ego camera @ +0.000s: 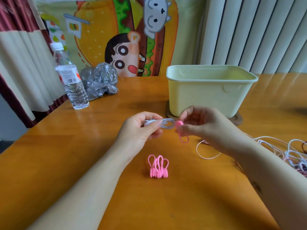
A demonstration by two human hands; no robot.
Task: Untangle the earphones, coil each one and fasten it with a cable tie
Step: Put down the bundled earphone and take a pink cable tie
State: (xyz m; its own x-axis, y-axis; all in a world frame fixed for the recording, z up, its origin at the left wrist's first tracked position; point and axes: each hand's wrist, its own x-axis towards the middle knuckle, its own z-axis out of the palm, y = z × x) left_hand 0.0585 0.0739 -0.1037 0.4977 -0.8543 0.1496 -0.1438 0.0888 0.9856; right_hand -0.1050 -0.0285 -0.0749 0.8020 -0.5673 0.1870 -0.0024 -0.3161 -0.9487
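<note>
My left hand (141,128) grips a coiled white earphone (166,124) above the middle of the wooden table (66,155). Right beside the coil's end, my right hand (206,127) pinches a pink cable tie (180,130) whose loop hangs down below my fingers. A cluster of several pink cable ties (158,166) stands on the table below my hands. A tangle of white, pink and dark earphone cables (292,155) lies at the right edge, partly hidden by my right forearm.
A pale yellow-green plastic box (209,90) stands on a brown lid behind my hands. At the back left are a water bottle (71,80) and a crumpled grey plastic bag (99,80). A cartoon cloth and curtains hang behind the table.
</note>
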